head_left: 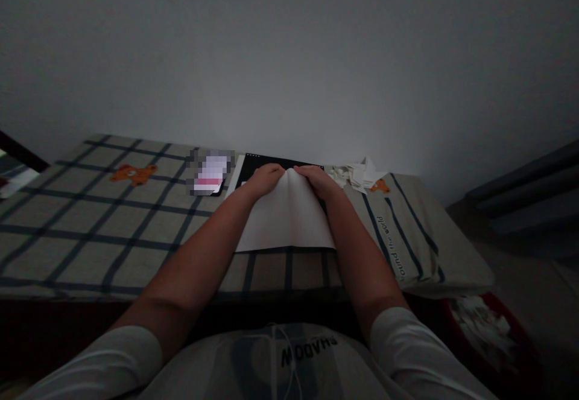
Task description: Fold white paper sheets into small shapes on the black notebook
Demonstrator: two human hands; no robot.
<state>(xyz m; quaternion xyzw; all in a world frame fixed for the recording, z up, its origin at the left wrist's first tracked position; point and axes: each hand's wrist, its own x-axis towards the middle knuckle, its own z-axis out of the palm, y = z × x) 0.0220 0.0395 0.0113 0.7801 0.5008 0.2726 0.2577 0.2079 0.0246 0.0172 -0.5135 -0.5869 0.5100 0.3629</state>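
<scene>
A white sheet of paper (289,219) spreads toward me over the bed, with a crease line running down its middle. My left hand (269,177) pinches its far edge just left of that crease. On the other side of the crease, my right hand (315,178) grips the same edge. The two hands are close together, thumbs near the crease. Beneath and behind the paper lies a dark flat board or pad (260,162), partly covered by the sheet and my hands.
A phone (211,174) with a lit, blurred screen lies left of the board. Crumpled or folded white paper pieces (359,175) sit at right. The checked bedspread (149,219) meets the wall (289,74). Below the bed's right edge stands a red bin (520,333) holding paper scraps.
</scene>
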